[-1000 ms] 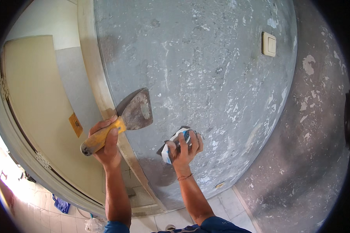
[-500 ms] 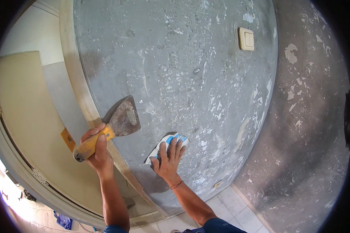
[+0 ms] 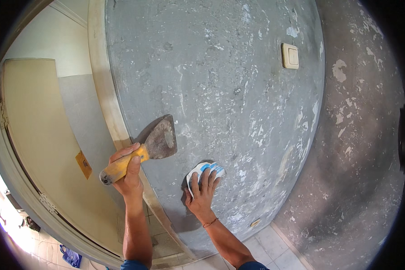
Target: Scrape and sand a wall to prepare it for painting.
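Note:
My left hand (image 3: 127,168) is wrapped around the yellow handle of a wide scraper (image 3: 163,138). Its worn, dark metal blade points up and right, beside the grey wall (image 3: 220,103). Lower down, my right hand (image 3: 203,191) presses a sheet of sandpaper (image 3: 204,167) to the wall. The sheet's backing is white with blue print, and a thin dark edge shows along its top. My fingers are spread over the backing, with the thumb at its lower left edge. The sandpaper's working face is hidden.
White scuffs and flaked patches mark the wall. A cream light switch (image 3: 290,56) sits at upper right. On the left are a pale door frame (image 3: 104,76) and a cream door (image 3: 38,117). A darker wall (image 3: 360,148) meets at the right, above floor tiles (image 3: 271,243).
The whole scene has shifted right and slightly down in view. The sandpaper under my right hand has turned, and its lower left corner no longer sticks out. My left hand keeps its grip on the scraper.

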Demonstrator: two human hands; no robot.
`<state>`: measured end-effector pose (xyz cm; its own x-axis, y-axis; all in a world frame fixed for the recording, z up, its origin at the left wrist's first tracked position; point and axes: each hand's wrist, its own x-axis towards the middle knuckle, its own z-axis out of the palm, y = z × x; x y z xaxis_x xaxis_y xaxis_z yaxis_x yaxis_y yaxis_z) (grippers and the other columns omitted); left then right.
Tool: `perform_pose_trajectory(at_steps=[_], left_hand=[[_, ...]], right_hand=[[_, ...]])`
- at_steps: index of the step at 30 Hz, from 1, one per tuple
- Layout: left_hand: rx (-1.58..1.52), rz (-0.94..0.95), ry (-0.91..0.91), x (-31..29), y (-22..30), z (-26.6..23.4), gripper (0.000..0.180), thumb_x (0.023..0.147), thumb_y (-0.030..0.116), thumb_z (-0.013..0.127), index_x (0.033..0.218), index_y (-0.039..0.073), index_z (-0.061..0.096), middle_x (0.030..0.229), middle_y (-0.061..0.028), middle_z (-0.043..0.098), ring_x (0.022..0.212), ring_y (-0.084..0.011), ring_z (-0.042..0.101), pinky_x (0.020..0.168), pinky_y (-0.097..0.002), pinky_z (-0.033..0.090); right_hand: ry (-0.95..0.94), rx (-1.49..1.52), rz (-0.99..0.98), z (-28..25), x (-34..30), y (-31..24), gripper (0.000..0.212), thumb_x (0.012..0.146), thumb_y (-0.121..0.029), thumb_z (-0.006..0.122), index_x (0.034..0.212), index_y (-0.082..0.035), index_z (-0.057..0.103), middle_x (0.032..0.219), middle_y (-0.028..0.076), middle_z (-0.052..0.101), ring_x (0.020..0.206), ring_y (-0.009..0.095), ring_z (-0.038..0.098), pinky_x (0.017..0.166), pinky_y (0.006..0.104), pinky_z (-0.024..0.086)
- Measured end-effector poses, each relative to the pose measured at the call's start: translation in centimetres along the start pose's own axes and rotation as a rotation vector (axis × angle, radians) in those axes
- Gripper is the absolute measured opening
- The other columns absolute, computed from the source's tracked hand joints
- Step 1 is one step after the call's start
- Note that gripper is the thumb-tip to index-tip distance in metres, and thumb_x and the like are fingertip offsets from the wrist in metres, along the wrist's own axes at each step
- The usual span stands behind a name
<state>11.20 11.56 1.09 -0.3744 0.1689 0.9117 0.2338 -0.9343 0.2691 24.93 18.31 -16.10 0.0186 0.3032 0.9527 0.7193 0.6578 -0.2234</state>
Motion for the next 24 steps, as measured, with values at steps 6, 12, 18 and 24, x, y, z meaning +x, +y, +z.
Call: perform_pose_trajectory(at_steps=[6, 12, 18, 24], left_hand=[[0.033, 0.03, 0.042, 0.8, 0.6, 0.5, 0.021, 0.081, 0.006, 0.065, 0.099, -0.001, 0.055, 0.097, -0.0176, 0.065, 0.092, -0.0216, 0.062, 0.087, -0.0343, 0.048], [-0.007, 0.011, 0.106, 1.2, 0.6, 1.4, 0.022, 0.083, 0.007, 0.064, 0.1, -0.002, 0.054, 0.099, -0.0181, 0.064, 0.094, -0.0224, 0.061, 0.09, -0.0348, 0.046], [-0.015, 0.041, 0.124, 1.3, 1.2, 0.8, 0.02, 0.082, 0.005, 0.064, 0.099, -0.001, 0.055, 0.097, -0.0174, 0.065, 0.091, -0.0208, 0.062, 0.087, -0.033, 0.048], [0.061, -0.007, 0.122, 1.0, 1.8, 0.9, 0.02, 0.082, 0.004, 0.065, 0.099, -0.001, 0.055, 0.097, -0.0171, 0.066, 0.092, -0.0196, 0.062, 0.087, -0.0324, 0.048]], right_hand=[[-0.025, 0.014, -0.031, -2.9, 8.8, -0.4, 0.064, 0.086, -0.033, 0.05, 0.141, -0.006, 0.032, 0.147, 0.032, 0.015, 0.133, 0.056, 0.008, 0.103, 0.0673, 0.007], [0.178, -0.075, -0.205, -6.3, 25.5, -0.4, 0.063, 0.084, -0.023, 0.052, 0.141, -0.007, 0.032, 0.149, 0.023, 0.019, 0.135, 0.051, 0.012, 0.105, 0.064, 0.011], [-0.186, -0.136, -0.114, -2.8, 5.8, 0.9, 0.064, 0.087, -0.035, 0.043, 0.14, -0.001, 0.031, 0.147, 0.026, 0.023, 0.133, 0.057, 0.011, 0.103, 0.0683, 0.008], [-0.029, -0.07, -0.136, -5.4, 16.2, -0.1, 0.065, 0.086, -0.032, 0.048, 0.142, -0.003, 0.029, 0.148, 0.025, 0.02, 0.133, 0.056, 0.009, 0.105, 0.0643, 0.007]])
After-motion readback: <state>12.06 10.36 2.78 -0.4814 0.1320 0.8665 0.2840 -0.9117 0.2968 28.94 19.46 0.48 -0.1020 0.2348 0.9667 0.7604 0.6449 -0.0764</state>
